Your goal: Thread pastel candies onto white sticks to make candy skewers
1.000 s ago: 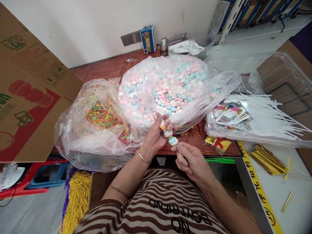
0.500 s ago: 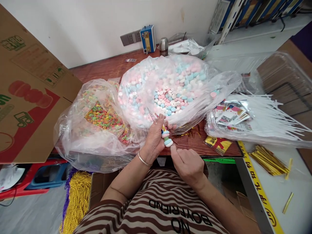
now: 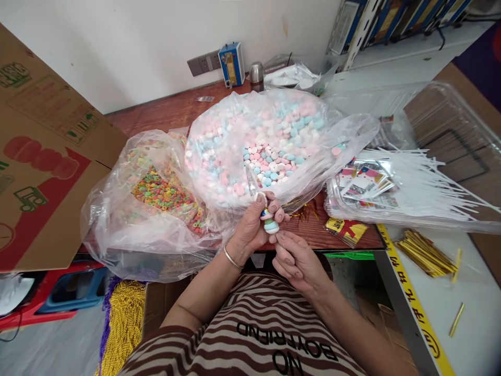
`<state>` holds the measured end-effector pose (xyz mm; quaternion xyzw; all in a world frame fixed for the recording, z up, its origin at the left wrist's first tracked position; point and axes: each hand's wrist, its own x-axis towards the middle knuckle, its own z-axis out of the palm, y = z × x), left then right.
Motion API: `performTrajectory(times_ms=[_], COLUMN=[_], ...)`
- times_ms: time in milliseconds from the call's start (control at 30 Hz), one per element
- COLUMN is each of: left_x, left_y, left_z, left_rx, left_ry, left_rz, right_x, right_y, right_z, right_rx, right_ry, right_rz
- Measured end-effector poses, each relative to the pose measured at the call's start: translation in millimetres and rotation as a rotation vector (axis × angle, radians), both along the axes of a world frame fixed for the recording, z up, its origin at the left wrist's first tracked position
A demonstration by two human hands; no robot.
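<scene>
My left hand (image 3: 252, 224) is closed around a small clear wrapper with a stack of candies (image 3: 271, 225) in it, pale blue, white and green. The wrapper's pointed clear end sticks up past my thumb. Just below the stack, my right hand (image 3: 295, 258) is closed with thumb and forefinger pinched together; what they hold, if anything, is too small to make out. Behind both hands lies a big clear bag of pink, white and blue candies (image 3: 270, 166). To its left spreads a second clear bag of small coloured ring candies (image 3: 162, 193).
At right, a clear plastic tray (image 3: 332, 211) holds white sticks (image 3: 415, 183) and printed wrappers. Gold twist ties (image 3: 426, 252) lie on the grey side table. A cardboard box (image 3: 47, 156) stands at left. A blue device (image 3: 231, 65) and a metal flask (image 3: 256, 75) stand by the wall.
My right hand's fingers have shifted from a tighter fist to a pinch under the candy stack. My left fingers curl further over the wrapper. The whole view has shifted slightly.
</scene>
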<state>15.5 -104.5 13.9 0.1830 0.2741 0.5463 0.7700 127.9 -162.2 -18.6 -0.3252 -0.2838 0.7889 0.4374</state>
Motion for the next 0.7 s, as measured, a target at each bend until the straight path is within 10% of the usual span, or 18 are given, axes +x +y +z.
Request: performTrajectory(times_ms=[333, 467, 700], left_x=[-10, -12, -3], left_y=[7, 8, 6], left_z=[9.2, 16.3, 27.2], left_rx=[0.094, 0.095, -0.131], left_ry=[0.057, 0.005, 0.008], left_rz=[0.159, 0.210, 0.271], right_x=[9, 9, 15], right_y=[11, 8, -1], right_z=[-10.1, -4.0, 6.7], right_rx=[1.223, 1.013, 0.327], right_ry=[-1.329, -1.098, -0.301], right_rz=[-0.642, -0.506, 0.153])
